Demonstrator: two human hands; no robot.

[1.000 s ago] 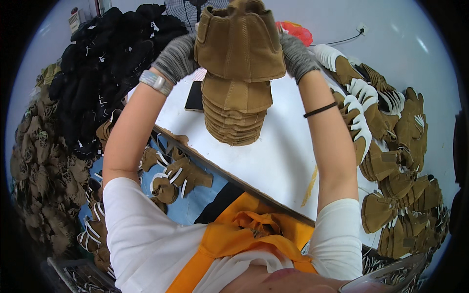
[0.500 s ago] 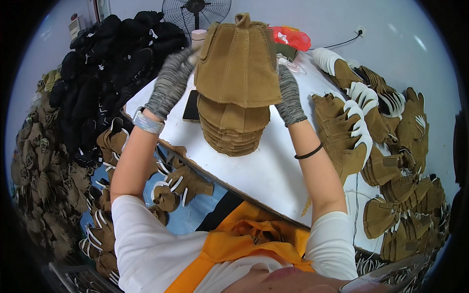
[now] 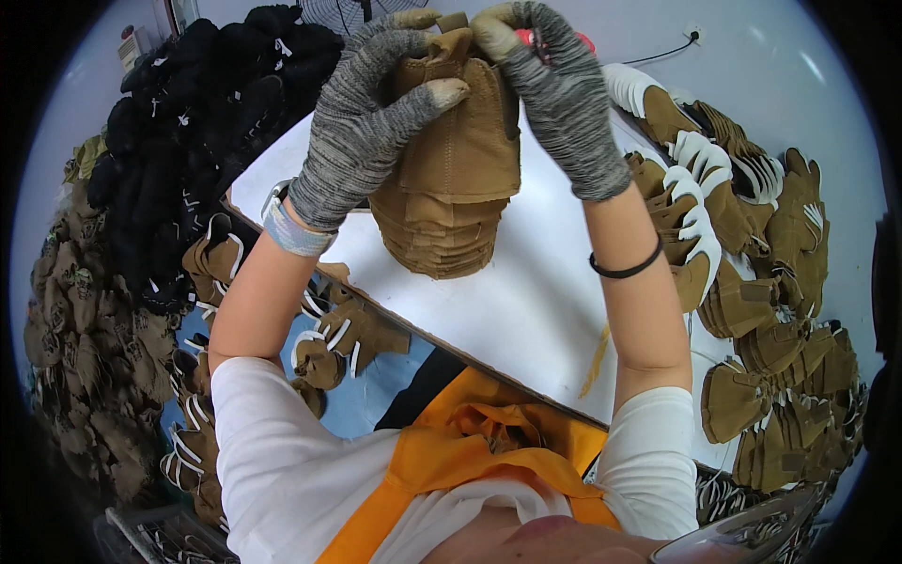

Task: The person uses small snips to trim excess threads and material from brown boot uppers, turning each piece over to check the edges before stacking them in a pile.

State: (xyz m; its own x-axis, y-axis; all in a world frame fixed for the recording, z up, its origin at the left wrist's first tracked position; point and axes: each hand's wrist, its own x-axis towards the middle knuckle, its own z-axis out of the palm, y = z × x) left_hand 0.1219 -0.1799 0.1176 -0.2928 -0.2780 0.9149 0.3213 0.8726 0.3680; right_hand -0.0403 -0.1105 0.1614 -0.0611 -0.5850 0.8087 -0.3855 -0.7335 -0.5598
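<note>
A brown suede boot upper (image 3: 456,141) stands at the top of a stack of similar uppers (image 3: 437,240) on the white table. My left hand (image 3: 371,122), in a grey knit glove, closes on its upper left part, thumb across the front face. At its top right edge, my right hand (image 3: 559,85), gloved alike, has its fingers bent in a pinch near the pull tab (image 3: 451,42). The right fingertips lie partly behind the upper, so what they hold there is hard to see.
Brown uppers with white trim (image 3: 686,226) lie in piles along the right of the white table (image 3: 536,310). Black pieces (image 3: 197,141) and brown pieces (image 3: 80,329) are heaped at left. A fan (image 3: 334,11) stands behind; a plugged cord (image 3: 667,52) hangs on the wall.
Both hands have moved up and inward from the upper's sides to its top. The left thumb now lies across its front, and the upper has narrowed and turned slightly.
</note>
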